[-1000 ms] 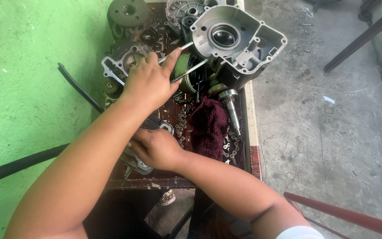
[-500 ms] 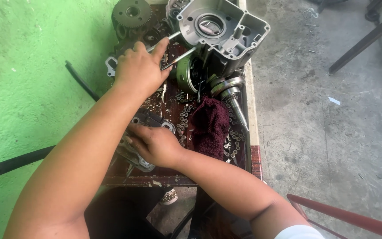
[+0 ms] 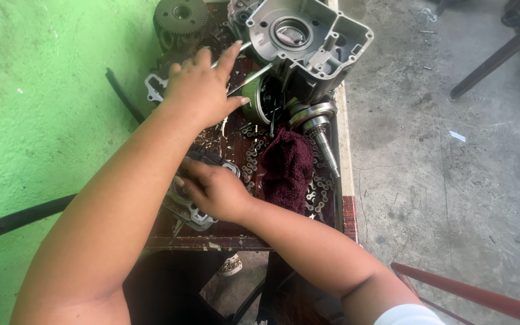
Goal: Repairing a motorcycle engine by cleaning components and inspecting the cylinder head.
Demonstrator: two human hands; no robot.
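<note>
Left hand [image 3: 203,90] stretched forward, fingers spread over metal rods [image 3: 249,77], right hand [image 3: 215,191] curled on cylinder part [image 3: 189,207] (grip partly hidden)

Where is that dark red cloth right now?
In the head view the dark red cloth lies on the small workbench, right of the right hand, beside the chain and below the grey engine casing.
</note>
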